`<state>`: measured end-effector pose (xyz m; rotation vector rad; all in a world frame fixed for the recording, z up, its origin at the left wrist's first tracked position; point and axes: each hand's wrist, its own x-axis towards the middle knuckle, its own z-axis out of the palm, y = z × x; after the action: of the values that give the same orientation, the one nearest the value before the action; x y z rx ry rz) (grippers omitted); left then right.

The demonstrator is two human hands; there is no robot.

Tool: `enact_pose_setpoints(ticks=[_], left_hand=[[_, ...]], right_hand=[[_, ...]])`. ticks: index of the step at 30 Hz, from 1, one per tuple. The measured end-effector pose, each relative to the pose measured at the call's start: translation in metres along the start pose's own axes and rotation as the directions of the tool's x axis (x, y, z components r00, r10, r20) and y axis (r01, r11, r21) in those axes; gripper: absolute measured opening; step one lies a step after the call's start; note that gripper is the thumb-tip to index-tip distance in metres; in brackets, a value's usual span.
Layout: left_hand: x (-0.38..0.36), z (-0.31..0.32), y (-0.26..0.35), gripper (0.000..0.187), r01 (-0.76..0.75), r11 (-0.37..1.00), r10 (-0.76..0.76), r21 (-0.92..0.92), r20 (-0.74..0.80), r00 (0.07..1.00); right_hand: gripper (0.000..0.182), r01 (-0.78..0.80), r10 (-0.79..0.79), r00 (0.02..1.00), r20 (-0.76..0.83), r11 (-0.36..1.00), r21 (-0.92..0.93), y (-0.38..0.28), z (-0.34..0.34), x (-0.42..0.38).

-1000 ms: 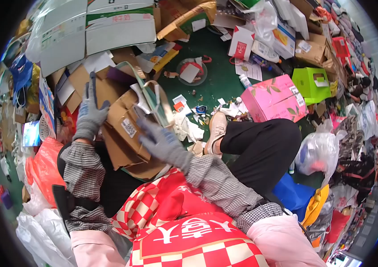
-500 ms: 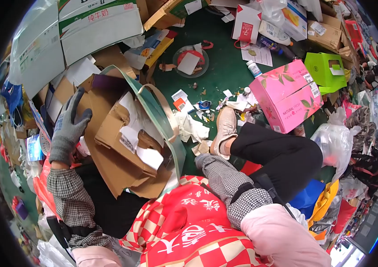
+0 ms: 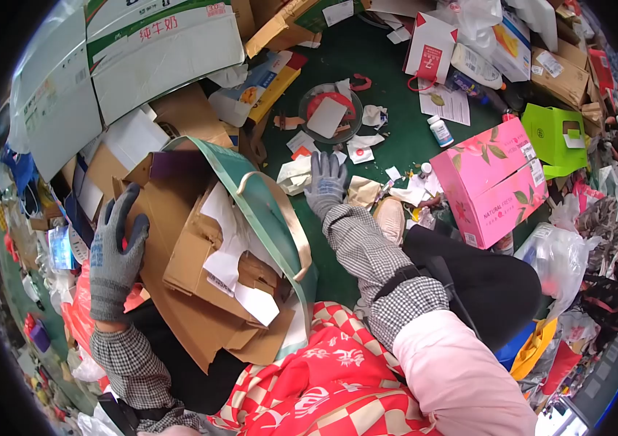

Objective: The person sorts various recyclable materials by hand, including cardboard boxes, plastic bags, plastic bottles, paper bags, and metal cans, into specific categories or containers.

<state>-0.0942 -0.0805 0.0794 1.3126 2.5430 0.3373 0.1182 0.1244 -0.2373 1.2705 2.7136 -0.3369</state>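
My left hand, in a grey knit glove, rests at the edge of the flattened brown cardboard, fingers apart and thumb toward the board. The cardboard and torn white paper stand in a pale green bag with a beige strap handle, propped against my lap. My right hand, gloved the same way, lies palm down on the green floor with fingers spread. It touches or nearly touches crumpled white paper. Just ahead of it is a round clear plastic tray holding red and white scraps.
A pink floral box stands to the right, with a small white bottle beside it. A lime green box and clear plastic bags lie farther right. Large milk cartons stand at the upper left.
My right hand has moved forward from beside my shoe to the paper scraps, and several scraps now lie closer to the round tray. My left hand stays by the cardboard.
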Motion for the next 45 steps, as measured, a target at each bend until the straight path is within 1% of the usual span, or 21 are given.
enact_pose_setpoints(ticks=[2,5,6,9,11,13,15,17,19,22,26,27,29,32,33,36,37,38,41,43,45], left_hand=[[0.002,0.002,0.003,0.042,-0.010,1.000,0.010,0.016,-0.013,1.000],[0.006,0.002,0.009,0.043,-0.007,1.000,0.007,-0.001,-0.009,1.000],[0.007,0.001,0.011,0.043,-0.005,1.000,0.005,0.001,0.005,1.000],[0.010,0.003,0.013,0.044,0.012,0.999,-0.012,-0.034,-0.005,1.000],[0.011,-0.001,0.025,0.045,0.064,0.998,-0.064,-0.026,0.015,0.998],[0.012,-0.001,0.025,0.045,0.054,0.999,-0.054,0.000,0.025,0.998],[0.012,0.004,0.014,0.046,-0.024,0.999,0.024,0.024,0.022,0.999],[0.013,0.005,0.015,0.047,-0.024,0.999,0.023,0.040,0.033,0.999],[0.014,0.006,0.017,0.047,-0.051,0.997,0.050,0.053,0.025,0.998],[0.016,0.004,0.021,0.047,-0.005,1.000,0.005,0.007,0.054,0.999],[0.017,0.003,0.019,0.048,-0.034,0.999,0.032,0.036,0.063,0.998],[0.015,0.004,0.018,0.048,-0.022,0.998,0.018,0.052,0.073,0.997],[0.015,0.003,0.016,0.048,-0.003,0.996,-0.004,0.088,0.082,0.997],[0.016,0.004,0.020,0.047,-0.033,0.997,0.028,0.071,0.078,0.997],[0.016,0.004,0.021,0.047,-0.040,0.996,0.034,0.075,0.075,0.997],[0.017,0.002,0.022,0.047,-0.022,0.995,0.013,0.095,0.091,0.996],[0.017,0.002,0.022,0.047,-0.018,0.997,0.011,0.072,0.095,0.995],[0.018,0.002,0.022,0.047,-0.014,0.999,0.009,0.048,0.098,0.995],[0.018,0.003,0.020,0.047,-0.036,0.998,0.031,0.058,0.084,0.996],[0.017,0.005,0.018,0.047,-0.056,0.995,0.049,0.080,0.078,0.996],[0.019,0.007,0.015,0.046,-0.072,0.994,0.066,0.086,0.074,0.995]], right_hand=[[0.064,0.038,-0.057,0.992,-0.114,0.986,-0.160,-0.006,0.019,0.018],[0.073,0.041,0.003,0.988,0.158,0.961,-0.274,-0.007,0.040,0.023],[0.066,0.029,-0.011,0.998,0.058,0.951,-0.309,-0.006,0.045,0.022],[0.062,-0.014,-0.006,0.923,0.385,0.999,0.048,-0.017,0.005,-0.004],[0.057,-0.033,0.019,0.994,0.110,0.991,0.129,-0.016,0.003,0.004],[0.058,-0.112,0.135,0.976,-0.170,0.984,0.138,-0.022,0.014,0.028],[0.063,-0.149,0.156,0.986,-0.051,0.983,0.110,-0.026,0.022,0.049],[0.057,-0.205,0.182,0.953,0.244,0.976,0.073,-0.034,0.008,0.062],[0.057,-0.196,0.186,0.952,0.242,0.980,0.017,-0.039,0.030,0.063],[0.063,-0.185,0.139,0.968,0.208,0.957,0.225,-0.034,0.027,0.044],[0.103,-0.312,0.387,0.922,-0.015,0.765,0.563,0.009,-0.024,-0.009],[0.105,-0.362,0.489,0.872,0.009,0.632,0.685,0.025,-0.019,-0.021],[0.094,-0.593,0.789,0.604,0.112,0.351,0.725,0.040,-0.002,-0.034],[0.084,-0.698,0.737,0.575,0.356,0.215,0.683,0.061,0.047,-0.037],[0.067,-0.797,0.682,0.573,0.454,0.335,0.503,0.058,0.012,-0.031],[0.061,-0.719,0.706,0.654,0.272,0.467,0.514,0.062,0.008,-0.003],[0.062,-0.721,0.763,0.632,0.137,0.514,0.464,0.069,-0.009,-0.002],[0.065,-0.754,0.793,0.581,0.184,0.440,0.488,0.084,-0.029,-0.002],[0.068,-0.868,0.910,0.413,0.037,0.382,0.316,0.130,-0.039,-0.010],[0.069,-0.901,0.852,0.394,0.345,0.284,0.327,0.170,0.005,-0.009],[0.066,-0.832,0.760,0.551,0.345,0.469,0.297,0.156,-0.002,-0.012]])
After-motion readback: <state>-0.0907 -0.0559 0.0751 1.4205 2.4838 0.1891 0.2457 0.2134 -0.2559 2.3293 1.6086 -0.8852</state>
